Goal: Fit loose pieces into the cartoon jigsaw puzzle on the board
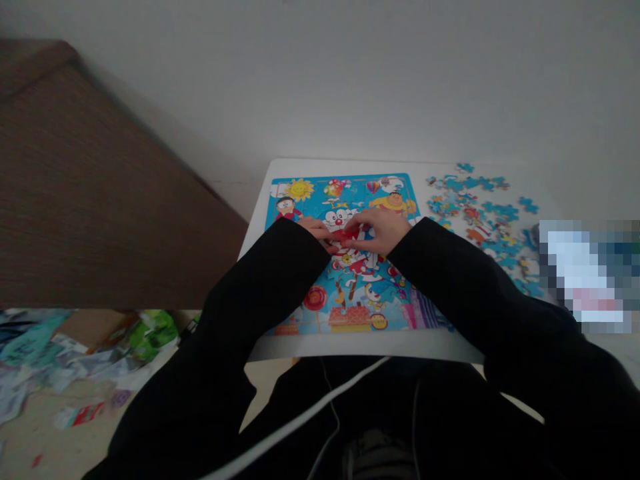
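Note:
A colourful cartoon jigsaw board lies flat on a small white table. Both my hands meet over its middle. My left hand and my right hand pinch a small red puzzle piece between their fingertips, just above or on the picture. Black sleeves cover both arms up to the wrists. A spread of loose blue puzzle pieces lies on the table to the right of the board, a short way from my right hand.
A brown upholstered furniture side stands at the left, a white wall behind the table. Crumpled paper and wrappers litter the floor at lower left. A blurred-out patch sits at the right edge. A white cable crosses my lap.

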The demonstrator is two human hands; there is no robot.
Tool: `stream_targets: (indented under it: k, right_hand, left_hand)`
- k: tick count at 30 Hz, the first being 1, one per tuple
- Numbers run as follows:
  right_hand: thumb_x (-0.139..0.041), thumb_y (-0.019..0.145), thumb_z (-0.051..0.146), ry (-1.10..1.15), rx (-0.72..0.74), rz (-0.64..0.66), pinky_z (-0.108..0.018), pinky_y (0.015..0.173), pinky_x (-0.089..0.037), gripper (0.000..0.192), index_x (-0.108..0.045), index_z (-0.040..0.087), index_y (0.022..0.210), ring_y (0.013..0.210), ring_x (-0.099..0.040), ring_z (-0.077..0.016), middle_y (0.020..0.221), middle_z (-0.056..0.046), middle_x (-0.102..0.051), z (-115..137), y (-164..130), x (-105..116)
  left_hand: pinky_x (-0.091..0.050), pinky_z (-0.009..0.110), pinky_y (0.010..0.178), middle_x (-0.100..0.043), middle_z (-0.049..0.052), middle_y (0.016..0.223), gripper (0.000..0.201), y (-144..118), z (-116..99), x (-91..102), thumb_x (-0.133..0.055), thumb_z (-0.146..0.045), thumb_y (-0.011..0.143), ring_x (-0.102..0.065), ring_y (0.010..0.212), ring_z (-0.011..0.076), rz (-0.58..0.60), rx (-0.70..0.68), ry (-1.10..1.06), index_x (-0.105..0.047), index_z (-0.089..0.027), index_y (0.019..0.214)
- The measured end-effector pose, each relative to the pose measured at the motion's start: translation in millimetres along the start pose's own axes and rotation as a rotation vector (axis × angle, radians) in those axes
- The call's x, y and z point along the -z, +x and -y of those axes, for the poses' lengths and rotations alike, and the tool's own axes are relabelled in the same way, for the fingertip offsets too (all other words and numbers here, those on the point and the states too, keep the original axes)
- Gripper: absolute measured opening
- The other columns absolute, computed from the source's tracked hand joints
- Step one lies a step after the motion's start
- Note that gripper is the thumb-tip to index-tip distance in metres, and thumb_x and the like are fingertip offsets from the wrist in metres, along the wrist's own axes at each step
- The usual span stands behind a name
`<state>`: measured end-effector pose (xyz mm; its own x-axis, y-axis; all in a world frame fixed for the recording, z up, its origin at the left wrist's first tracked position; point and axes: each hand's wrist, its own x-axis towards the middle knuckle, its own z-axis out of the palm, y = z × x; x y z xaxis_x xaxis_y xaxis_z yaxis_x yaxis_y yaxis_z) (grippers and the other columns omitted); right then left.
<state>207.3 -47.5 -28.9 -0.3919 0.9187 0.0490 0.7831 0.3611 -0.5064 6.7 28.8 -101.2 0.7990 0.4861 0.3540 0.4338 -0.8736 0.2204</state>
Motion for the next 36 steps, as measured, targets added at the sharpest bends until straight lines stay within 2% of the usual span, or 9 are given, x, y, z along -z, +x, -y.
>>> stream_targets:
  k: [3,6,11,14,17,22,26,31,36]
  right_hand:
    - [-0.066,0.069,0.047,-0.120,-0.042,0.020,-0.027,0.064,-0.043,0.038,-0.065,0.015,0.090,0.071,-0.058,-0.0158,0.082,-0.006,-0.066,5.7,-2.5,1.1]
    - [-0.068,0.068,0.042,-0.145,-0.038,0.039,-0.026,0.062,-0.041,0.036,-0.064,0.016,0.093,0.071,-0.057,-0.0151,0.085,-0.005,-0.065,7.3,-2.7,1.8]
    - [-0.071,0.065,0.027,0.035,-0.152,0.027,-0.023,0.060,-0.043,0.032,-0.065,0.016,0.093,0.064,-0.057,-0.0117,0.077,-0.002,-0.066,-3.6,1.2,2.2]
    - [-0.070,0.066,0.023,0.245,-0.257,-0.003,-0.022,0.056,-0.046,0.026,-0.066,0.015,0.090,0.060,-0.058,-0.0102,0.072,-0.002,-0.065,-11.8,2.8,1.0]
    - [-0.068,0.069,0.027,0.348,-0.314,-0.043,-0.021,0.049,-0.046,0.021,-0.067,0.016,0.086,0.054,-0.057,-0.0095,0.068,-0.003,-0.065,-15.6,3.0,-0.9]
    - [-0.070,0.068,0.029,0.388,-0.387,-0.054,-0.020,0.043,-0.044,0.019,-0.068,0.017,0.083,0.048,-0.055,-0.0079,0.064,-0.001,-0.065,-15.5,2.6,-2.2]
    - [-0.069,0.068,0.028,0.456,-0.389,-0.025,-0.019,0.041,-0.043,0.017,-0.069,0.017,0.081,0.047,-0.056,-0.0080,0.061,0.000,-0.065,-16.6,2.5,-2.3]
    - [-0.069,0.070,0.025,0.496,-0.413,-0.041,-0.017,0.040,-0.043,0.015,-0.069,0.016,0.081,0.045,-0.055,-0.0069,0.060,-0.001,-0.065,-16.5,2.7,-1.2]
    - [-0.070,0.069,0.027,0.598,-0.456,-0.022,-0.019,0.040,-0.044,0.014,-0.069,0.018,0.081,0.048,-0.057,-0.0090,0.062,-0.001,-0.066,-14.6,3.0,-2.5]
  left_hand:
    - [-0.039,0.026,0.060,-0.058,0.000,0.058,0.030,-1.2,-0.8,-1.3,-0.065,-0.051,0.069,-0.049,0.056,0.0107,-0.080,0.013,0.024,-0.070,-0.021,0.072]
    - [-0.039,0.025,0.060,-0.060,0.000,0.061,0.030,-1.2,-2.4,1.2,-0.064,-0.051,0.068,-0.049,0.056,0.0105,-0.118,0.008,0.019,-0.070,-0.022,0.072]
    - [-0.040,0.025,0.064,-0.066,0.001,0.072,0.022,-0.5,-6.3,6.9,-0.058,-0.040,0.073,-0.055,0.062,0.0109,-0.137,-0.038,-0.079,-0.069,-0.022,0.070]
    - [-0.041,0.026,0.067,-0.068,0.001,0.074,0.018,0.5,-5.3,6.6,-0.055,-0.034,0.073,-0.057,0.063,0.0111,-0.106,-0.103,-0.133,-0.069,-0.023,0.070]
    - [-0.042,0.024,0.068,-0.069,0.001,0.076,0.016,1.7,-4.1,6.9,-0.055,-0.029,0.071,-0.058,0.064,0.0107,-0.075,-0.157,-0.189,-0.070,-0.023,0.071]
    - [-0.045,0.022,0.068,-0.069,0.002,0.084,0.015,1.1,-11.4,16.7,-0.057,-0.025,0.074,-0.060,0.070,0.0108,0.022,-0.067,-0.212,-0.071,-0.022,0.077]
    - [-0.046,0.021,0.070,-0.069,0.002,0.086,0.013,0.2,-15.2,20.8,-0.059,-0.024,0.074,-0.061,0.073,0.0109,0.062,-0.034,-0.227,-0.071,-0.021,0.077]
    - [-0.048,0.020,0.070,-0.069,0.003,0.087,0.014,-1.4,-16.0,22.0,-0.057,-0.024,0.076,-0.061,0.073,0.0107,-0.007,-0.058,-0.264,-0.071,-0.020,0.077]
    - [-0.048,0.020,0.074,-0.068,0.004,0.093,0.016,-3.2,-24.4,34.7,-0.054,-0.022,0.080,-0.061,0.081,0.0116,0.040,-0.045,-0.283,-0.070,-0.019,0.083]
